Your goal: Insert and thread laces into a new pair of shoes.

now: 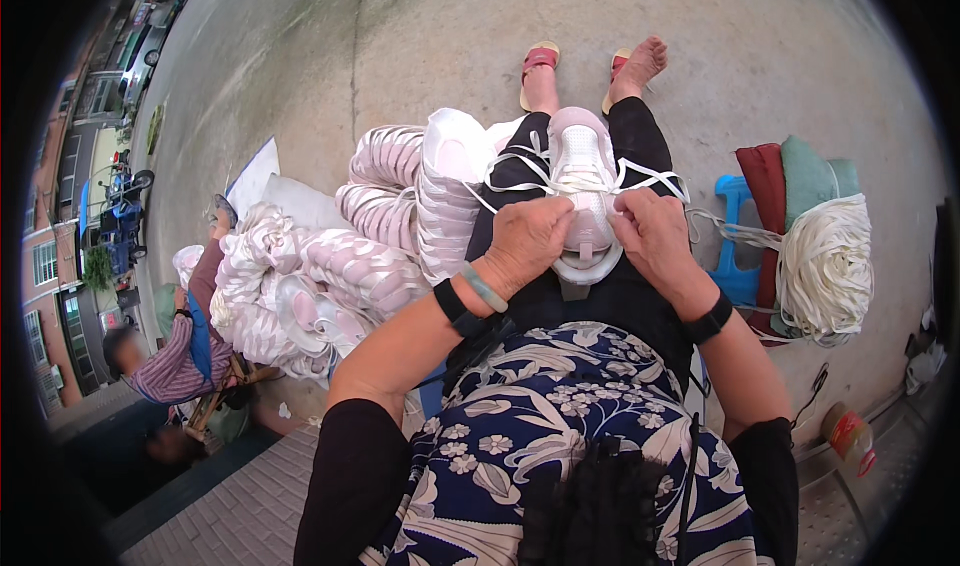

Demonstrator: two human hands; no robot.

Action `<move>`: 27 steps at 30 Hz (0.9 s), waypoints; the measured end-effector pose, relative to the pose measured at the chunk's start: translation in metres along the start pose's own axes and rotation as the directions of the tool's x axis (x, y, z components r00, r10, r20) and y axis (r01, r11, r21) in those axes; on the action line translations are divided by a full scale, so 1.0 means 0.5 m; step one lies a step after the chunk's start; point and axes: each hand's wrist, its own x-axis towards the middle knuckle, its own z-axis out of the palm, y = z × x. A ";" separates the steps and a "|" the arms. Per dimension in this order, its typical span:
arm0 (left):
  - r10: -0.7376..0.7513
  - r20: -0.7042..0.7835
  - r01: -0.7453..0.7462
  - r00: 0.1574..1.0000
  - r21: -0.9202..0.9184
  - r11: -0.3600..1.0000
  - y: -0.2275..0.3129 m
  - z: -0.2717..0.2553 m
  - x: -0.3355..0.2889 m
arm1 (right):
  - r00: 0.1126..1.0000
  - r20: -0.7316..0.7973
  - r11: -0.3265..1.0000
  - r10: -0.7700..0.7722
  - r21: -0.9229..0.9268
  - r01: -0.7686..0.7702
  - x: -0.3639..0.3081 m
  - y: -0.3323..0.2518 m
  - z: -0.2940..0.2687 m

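Grey concrete ground [440,26], blotched, one straight joint line. Sneaker [583,166] on the person's lap, over black trousers [640,126]: white and pale pink, finely perforated-looking tongue, padded collar away from the body, rounded toe toward it, thick white sole rim. Its flat laces splay loosely both sides. Left hand [530,234] and right hand [652,234] pinch the sneaker at opposite sides of the lower lacing; lace or eyelet edge, cannot tell. Left: pink-and-white shoe uppers [455,216], nested in curved, ribbed stacks. Right: blue plastic stool [738,286], thick hank of white laces [828,266].
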 end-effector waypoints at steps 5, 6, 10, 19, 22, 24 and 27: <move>0.078 -0.075 -0.064 0.994 0.179 0.982 -0.022 0.005 0.005 | 0.981 0.097 0.984 0.168 0.043 -0.172 -0.002 0.027 0.035; 0.119 -0.045 -0.106 0.992 0.223 0.969 -0.024 0.006 0.005 | 0.967 0.149 0.976 0.205 0.041 -0.214 -0.003 0.030 0.038; 0.280 -0.062 -0.248 0.958 0.314 0.917 -0.029 0.019 0.009 | 0.983 0.120 0.990 0.138 0.019 -0.142 -0.006 0.036 0.044; 0.275 -0.004 -0.253 0.961 0.377 0.891 -0.043 0.042 0.012 | 0.987 0.113 0.993 0.112 0.033 -0.117 -0.011 0.045 0.055; 0.248 0.008 -0.237 0.969 0.319 0.918 -0.044 0.042 0.015 | 0.994 0.082 0.996 0.077 0.028 -0.079 -0.013 0.046 0.057; 0.249 0.019 -0.242 0.968 0.304 0.921 -0.046 0.038 0.018 | 0.993 0.095 0.998 0.067 -0.015 -0.066 -0.014 0.047 0.058; 0.241 0.037 -0.242 0.970 0.278 0.930 -0.049 0.039 0.023 | 0.999 -0.005 0.996 -0.049 -0.071 0.048 -0.011 0.048 0.060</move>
